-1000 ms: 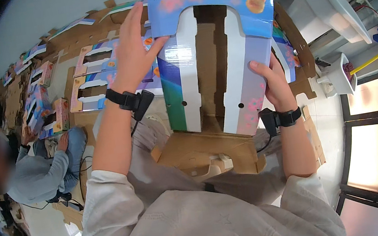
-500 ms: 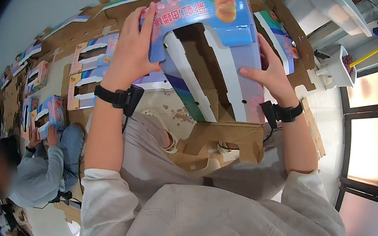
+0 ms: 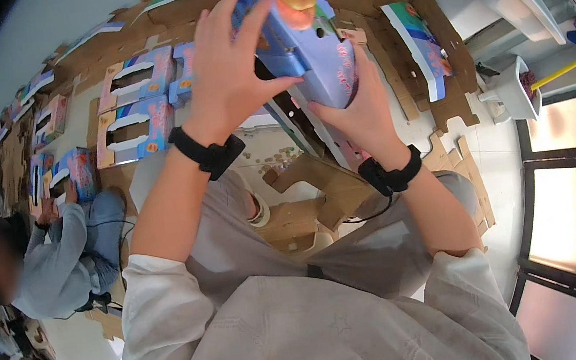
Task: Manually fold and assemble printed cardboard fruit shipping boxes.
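Note:
Raised in front of me is a blue and purple printed cardboard box [image 3: 321, 57] with a peach picture, tilted so that one end panel faces me. My left hand [image 3: 228, 67] grips its left edge, thumb low on the panel and fingers spread over the upper corner. On the lower right side, my right hand [image 3: 361, 114] clasps the box between thumb and fingers. The box's open side is mostly turned away. Below it a bare brown cardboard flap [image 3: 321, 182] hangs over my lap; I cannot tell whether it is joined to the box.
Several similar boxes [image 3: 137, 131] with cut-out windows lie to the left. A flat printed sheet [image 3: 421, 51] leans on brown cardboard [image 3: 460, 67] at the right. A seated person [image 3: 62, 248] handles another box at the far left. A white bin [image 3: 515, 93] stands right.
The box has turned and moved left; its wide open face has swung out of sight and an end panel now shows. Both hands moved with it, the right one inward.

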{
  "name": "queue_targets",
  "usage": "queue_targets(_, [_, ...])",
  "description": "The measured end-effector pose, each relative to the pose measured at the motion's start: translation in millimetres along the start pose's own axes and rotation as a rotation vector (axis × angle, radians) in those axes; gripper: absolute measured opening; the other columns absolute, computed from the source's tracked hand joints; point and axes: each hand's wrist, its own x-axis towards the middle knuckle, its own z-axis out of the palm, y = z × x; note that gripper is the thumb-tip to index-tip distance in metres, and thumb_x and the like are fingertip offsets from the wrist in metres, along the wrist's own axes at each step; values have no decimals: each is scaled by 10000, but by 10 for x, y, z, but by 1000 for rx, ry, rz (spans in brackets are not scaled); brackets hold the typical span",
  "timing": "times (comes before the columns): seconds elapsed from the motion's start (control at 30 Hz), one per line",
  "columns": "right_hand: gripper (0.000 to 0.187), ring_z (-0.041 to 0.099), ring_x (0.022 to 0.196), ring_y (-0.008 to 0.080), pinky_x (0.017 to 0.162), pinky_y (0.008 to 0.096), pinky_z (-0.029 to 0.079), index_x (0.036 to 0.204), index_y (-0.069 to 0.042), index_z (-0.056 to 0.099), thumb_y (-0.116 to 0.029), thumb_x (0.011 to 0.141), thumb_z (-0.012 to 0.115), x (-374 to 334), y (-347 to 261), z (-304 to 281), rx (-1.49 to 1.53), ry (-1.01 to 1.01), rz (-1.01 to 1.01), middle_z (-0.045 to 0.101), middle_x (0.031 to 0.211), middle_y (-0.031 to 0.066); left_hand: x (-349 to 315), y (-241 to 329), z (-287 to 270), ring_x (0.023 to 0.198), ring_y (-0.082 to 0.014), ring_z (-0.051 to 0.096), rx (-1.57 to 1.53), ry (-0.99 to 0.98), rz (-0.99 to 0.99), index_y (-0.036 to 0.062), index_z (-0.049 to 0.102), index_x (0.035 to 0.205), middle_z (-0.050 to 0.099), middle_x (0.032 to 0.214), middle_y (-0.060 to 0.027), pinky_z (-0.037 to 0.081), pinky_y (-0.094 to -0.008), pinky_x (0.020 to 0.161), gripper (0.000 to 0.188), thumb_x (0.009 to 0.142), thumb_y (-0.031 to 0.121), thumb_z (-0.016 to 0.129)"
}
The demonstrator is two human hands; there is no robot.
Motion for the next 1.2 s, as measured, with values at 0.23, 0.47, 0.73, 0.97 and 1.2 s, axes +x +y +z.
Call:
queue_targets(0.23, [1204,500,1304,452,1114,529,409,1594,-4,296,-310,641,965,-19,-51,57,-114,73,54,501,1410,288,74,103,34,1429,-535,412,48,-114,-51,146,370,1605,286,1663,-258,352,-626,1207,1081,645,130,867])
queue_targets(0.47, [1155,501,1321,408,1129,493,410,1584,-13,347,-277,646,968,66,85,-21,-77,239,28,534,1419,226,-54,-283,-99,1284,-279,606,-85,211,-153,42,519,1459,605,1417,-161,495,-397,1062,645,857,42,751])
queue_targets(0.73, [1233,511,1376,339,1151,443,429,1578,76,293,-353,650,982,158,140,-149,406,358,94,503,1467,252,-213,-73,302,1252,-177,611,-603,-405,-502,-13,473,1472,627,1398,-115,516,-331,1045,601,972,130,774])
queue_targets(0.97, [1239,522,1370,333,1156,429,421,1592,79,249,-359,694,982,33,-11,1,326,312,112,491,1491,253,-140,81,534,1146,-138,653,-1110,-550,-794,-14,573,1400,690,1301,-71,515,-321,1013,459,1002,139,743])
queue_targets(1.2, [666,574,1308,236,1104,359,439,1463,46,538,-395,997,717,260,596,-370,669,89,372,614,1406,160,40,-4,437,1029,-122,670,-898,-108,-719,-2,648,1327,729,1200,-58,543,-304,910,335,1033,150,699])
